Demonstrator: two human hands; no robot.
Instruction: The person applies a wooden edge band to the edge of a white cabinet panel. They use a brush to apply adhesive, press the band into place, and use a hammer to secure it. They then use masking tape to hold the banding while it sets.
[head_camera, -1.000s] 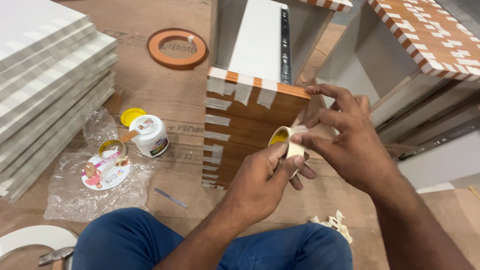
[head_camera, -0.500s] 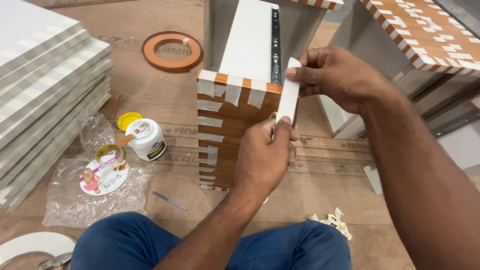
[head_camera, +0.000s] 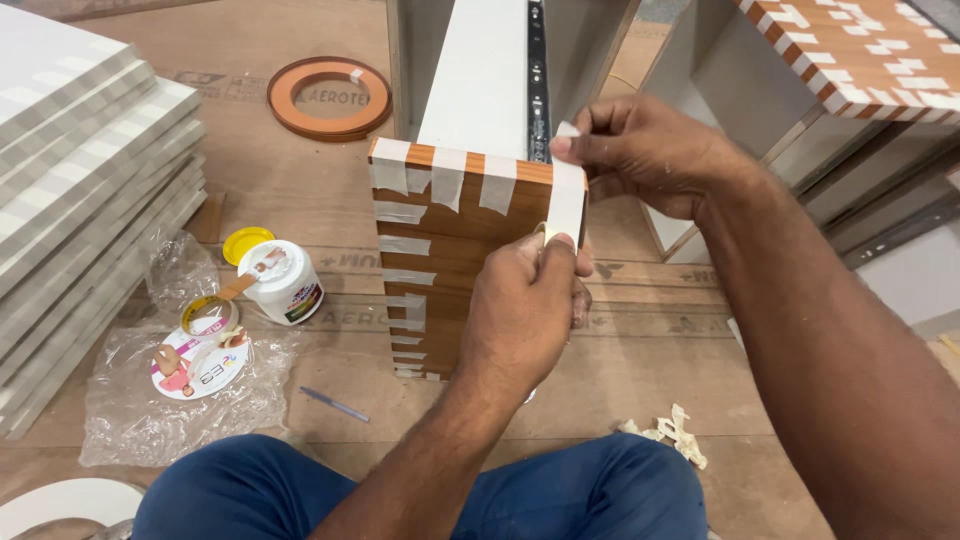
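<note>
Nearest the camera are the person's knees in blue trousers (head_camera: 600, 495), above a plywood floor (head_camera: 330, 200). Just beyond them, on the left, a crumpled clear plastic bag (head_camera: 180, 390) lies on the floor with a small roll of tape (head_camera: 208, 318) and a round printed disc on it; a blue pen (head_camera: 335, 404) lies just to its right, and a clump of torn tape scraps (head_camera: 668, 432) sits near the right knee. The left hand (head_camera: 525, 315) is closed around a roll of masking tape (head_camera: 545, 235) that is almost wholly hidden inside the grip, its fingers curled tight against the near right corner of an upright wooden panel (head_camera: 450, 270). From that roll a strip of tape (head_camera: 566, 195) runs up the panel's right edge to the right hand (head_camera: 650, 155), whose thumb and forefinger pinch the strip's free end just above the panel's top corner, the other fingers curled in. The panel's brown face and orange top edge already carry many short pieces of pale tape. Left of the panel stand a white jar (head_camera: 285, 283) and its yellow lid (head_camera: 247, 243). Farther left is a stack of white boards (head_camera: 80, 190). Beyond, a coil of orange edge banding (head_camera: 330, 97) lies flat, and white cabinet parts rise behind the panel.
</note>
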